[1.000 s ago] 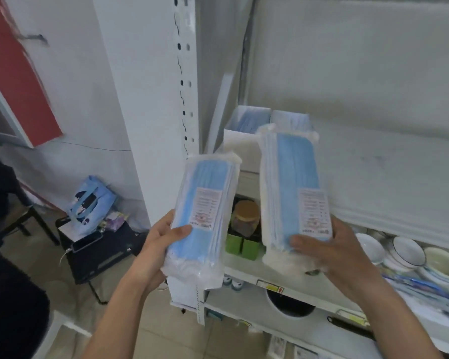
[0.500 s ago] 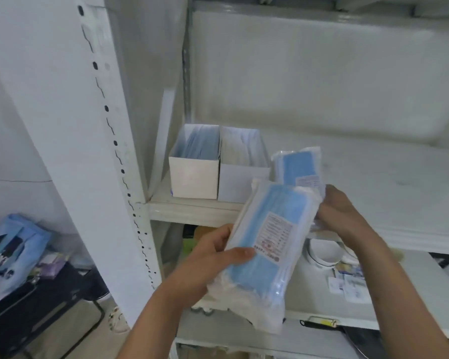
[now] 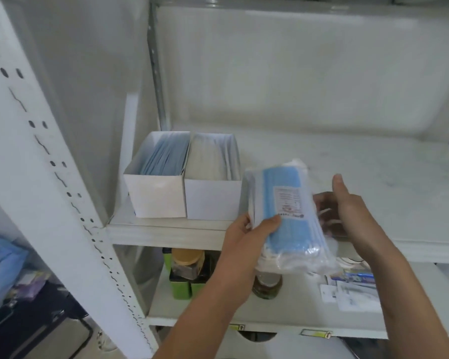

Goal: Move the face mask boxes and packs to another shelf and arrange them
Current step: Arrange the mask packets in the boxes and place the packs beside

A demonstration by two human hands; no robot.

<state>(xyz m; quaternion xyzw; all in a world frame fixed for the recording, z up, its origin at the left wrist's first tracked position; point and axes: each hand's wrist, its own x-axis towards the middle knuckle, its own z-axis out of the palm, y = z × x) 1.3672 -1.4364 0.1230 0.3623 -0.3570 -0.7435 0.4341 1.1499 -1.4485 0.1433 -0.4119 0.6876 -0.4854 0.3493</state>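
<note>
Two open white boxes stand side by side at the left end of the white shelf (image 3: pixel 373 177). The left box (image 3: pixel 154 196) holds blue masks and the right box (image 3: pixel 213 202) holds white ones. My left hand (image 3: pixel 246 242) grips a clear plastic pack of blue masks (image 3: pixel 283 211) upright just right of the boxes, over the shelf's front edge. My right hand (image 3: pixel 347 211) is behind that pack, thumb up, fingers curled on crinkled plastic of a second pack (image 3: pixel 331 246), which is mostly hidden.
A white perforated upright (image 3: pixel 62 203) rises at the left. On the lower shelf (image 3: pixel 296 314) stand green boxes (image 3: pixel 180 287), brown-lidded jars (image 3: pixel 187 263) and small packets (image 3: pixel 353 288). A blue bag (image 3: pixel 0 275) lies on dark furniture at the lower left.
The view has closed in on the shelf. My left hand has brought its pack up and right, next to the boxes, and it now covers the pack in my right hand.
</note>
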